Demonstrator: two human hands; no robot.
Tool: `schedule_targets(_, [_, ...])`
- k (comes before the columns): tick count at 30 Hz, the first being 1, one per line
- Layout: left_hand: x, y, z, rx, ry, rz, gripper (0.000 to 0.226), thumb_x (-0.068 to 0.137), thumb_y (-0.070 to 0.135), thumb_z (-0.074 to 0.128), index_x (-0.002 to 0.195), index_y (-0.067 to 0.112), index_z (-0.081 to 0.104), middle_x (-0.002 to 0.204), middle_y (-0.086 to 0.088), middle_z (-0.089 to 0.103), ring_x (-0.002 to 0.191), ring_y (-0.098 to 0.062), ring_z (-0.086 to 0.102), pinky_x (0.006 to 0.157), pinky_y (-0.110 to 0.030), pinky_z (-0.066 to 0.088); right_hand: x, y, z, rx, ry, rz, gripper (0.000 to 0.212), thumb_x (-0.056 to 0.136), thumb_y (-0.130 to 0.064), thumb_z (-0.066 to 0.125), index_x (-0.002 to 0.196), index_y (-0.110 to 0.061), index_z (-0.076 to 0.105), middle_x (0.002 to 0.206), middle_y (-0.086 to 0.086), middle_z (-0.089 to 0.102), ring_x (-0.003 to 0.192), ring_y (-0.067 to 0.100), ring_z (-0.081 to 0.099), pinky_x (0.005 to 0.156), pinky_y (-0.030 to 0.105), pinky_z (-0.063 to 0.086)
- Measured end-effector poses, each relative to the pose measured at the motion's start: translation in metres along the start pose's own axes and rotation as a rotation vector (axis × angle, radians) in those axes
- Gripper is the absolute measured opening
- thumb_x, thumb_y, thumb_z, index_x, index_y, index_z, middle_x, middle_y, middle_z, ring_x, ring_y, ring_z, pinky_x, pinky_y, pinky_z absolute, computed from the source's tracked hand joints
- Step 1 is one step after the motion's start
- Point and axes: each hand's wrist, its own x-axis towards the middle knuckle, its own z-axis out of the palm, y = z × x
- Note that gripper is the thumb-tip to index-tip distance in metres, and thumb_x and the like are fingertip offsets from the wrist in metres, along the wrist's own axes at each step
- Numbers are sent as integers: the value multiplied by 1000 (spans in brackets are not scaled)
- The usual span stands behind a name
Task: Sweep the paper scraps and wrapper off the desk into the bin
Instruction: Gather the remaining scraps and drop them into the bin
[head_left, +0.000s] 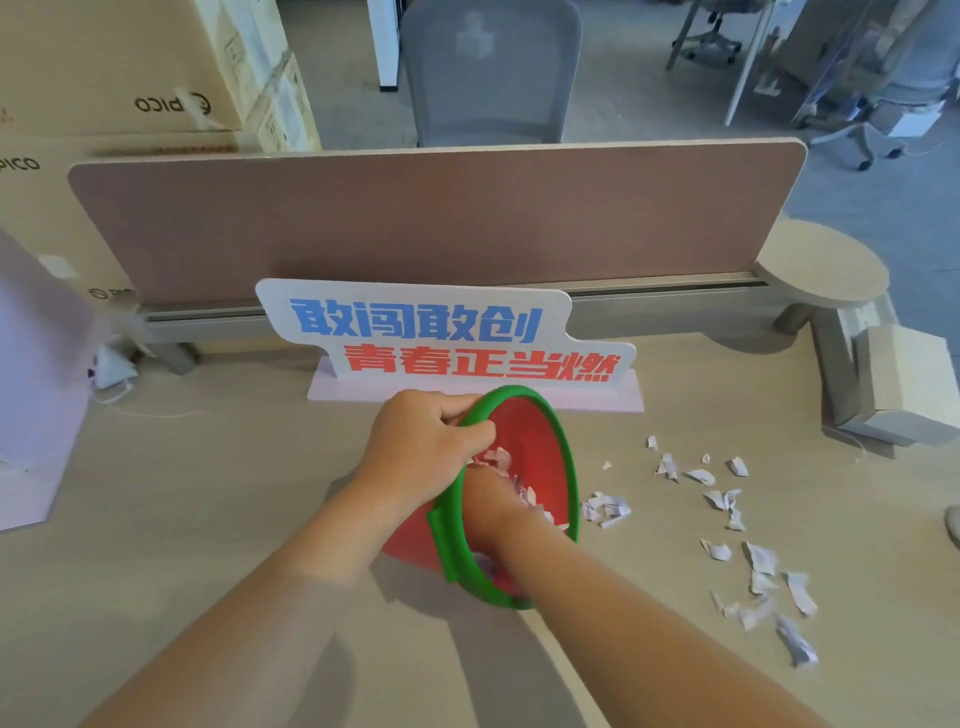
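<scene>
Just in front of the slogan sign (447, 338), on the desk (208, 519): red bin (540, 447) with a green rim, tipped on its side, mouth toward the camera. Left hand (421, 447) clenched on the bin's upper rim. Right hand (488, 499) reaching inside among paper scraps; open or closed, cannot tell. Right of the bin, more torn paper scraps (748, 551) scattered loose across the desk. Behind the sign, a pink divider panel (415, 218).
</scene>
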Motion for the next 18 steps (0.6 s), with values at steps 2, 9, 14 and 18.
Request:
schedule_targets(2, [1,-2,-1,-3,6,-5,28,68,28,65,59,54,69,82,-5,78,85,-23,71,83,-41,55,2,-14,-1,3,30,-57,32,94,-1,34,120,9,49,125,29,53,113,37,51,101,49,39])
schedule_targets(9, [9,-15,-19,-142,129,-36,29,77,17,71,76,45,77,78,17,75,76,-6,65,78,-35,57,-5,-15,-34,164,92,-81,45,82,-35,53,125,-23,48,129,10,49,118,36,45,99,52,36])
schedule_targets(14, [9,-9,-10,-87,156,-33,30,76,21,70,60,46,72,83,-22,74,69,-15,58,74,-39,54,-58,29,-30,778,692,-32,27,82,-18,62,108,-25,63,103,-18,60,96,-8,52,84,4,35])
schedule_targets(18, [8,-3,12,24,140,-29,16,77,19,68,69,29,77,67,-21,70,53,-15,48,56,-25,42,-100,81,37,755,914,390,20,85,-10,57,102,-18,64,105,-4,57,103,18,55,78,9,36])
